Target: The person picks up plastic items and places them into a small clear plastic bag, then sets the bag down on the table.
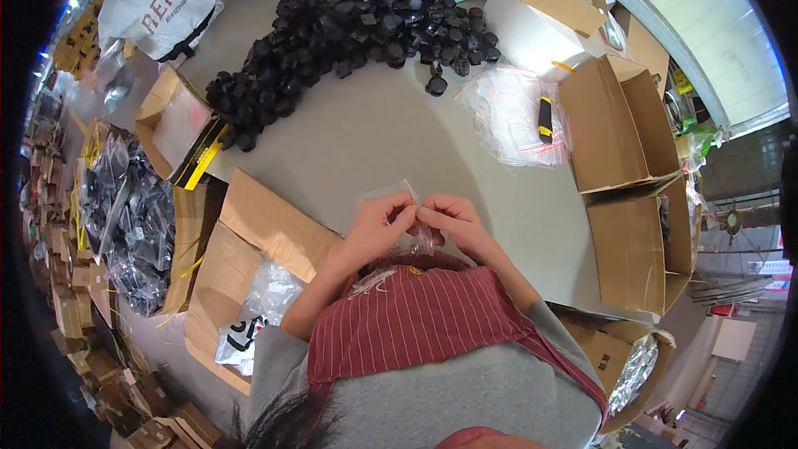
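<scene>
Close to the body, the left hand (376,224) and the right hand (453,223) pinch the top of a small clear bag (397,199), fingers pressed together on it. Past the hands lies a pile of clear bags (511,112). Farthest away sits a heap of black caps (349,29).
</scene>
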Motion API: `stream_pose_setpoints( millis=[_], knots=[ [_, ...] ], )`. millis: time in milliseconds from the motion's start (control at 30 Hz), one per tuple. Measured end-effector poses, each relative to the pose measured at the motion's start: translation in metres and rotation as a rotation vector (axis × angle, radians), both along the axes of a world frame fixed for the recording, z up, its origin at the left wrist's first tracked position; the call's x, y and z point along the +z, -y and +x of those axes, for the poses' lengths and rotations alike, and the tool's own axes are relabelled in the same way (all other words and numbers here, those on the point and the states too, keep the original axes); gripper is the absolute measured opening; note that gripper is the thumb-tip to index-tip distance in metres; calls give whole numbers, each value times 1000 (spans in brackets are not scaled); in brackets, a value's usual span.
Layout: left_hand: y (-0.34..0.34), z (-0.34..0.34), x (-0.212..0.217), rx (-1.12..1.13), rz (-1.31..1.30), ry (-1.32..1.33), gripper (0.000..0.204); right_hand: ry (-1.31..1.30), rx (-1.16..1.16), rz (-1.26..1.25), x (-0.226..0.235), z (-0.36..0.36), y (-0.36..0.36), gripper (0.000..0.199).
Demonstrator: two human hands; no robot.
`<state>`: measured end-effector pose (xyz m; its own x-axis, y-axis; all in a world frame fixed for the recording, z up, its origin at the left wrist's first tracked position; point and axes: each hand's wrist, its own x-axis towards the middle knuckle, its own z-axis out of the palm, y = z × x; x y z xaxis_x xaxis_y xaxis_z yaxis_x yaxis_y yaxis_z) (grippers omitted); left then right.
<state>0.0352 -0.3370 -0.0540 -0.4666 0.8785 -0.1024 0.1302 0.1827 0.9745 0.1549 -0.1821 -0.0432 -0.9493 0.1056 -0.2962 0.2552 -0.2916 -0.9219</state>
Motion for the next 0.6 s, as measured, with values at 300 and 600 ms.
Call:
stream_pose_setpoints(
  millis=[300, 600],
  knots=[
    [0, 4, 2, 195, 24, -428, 12, -253, -200, 859, -34, 3, -7, 11],
    [-18, -3, -14, 121, -9, -1109, 15, -318, -24, 1323, -28, -34, -5, 36]
  ],
)
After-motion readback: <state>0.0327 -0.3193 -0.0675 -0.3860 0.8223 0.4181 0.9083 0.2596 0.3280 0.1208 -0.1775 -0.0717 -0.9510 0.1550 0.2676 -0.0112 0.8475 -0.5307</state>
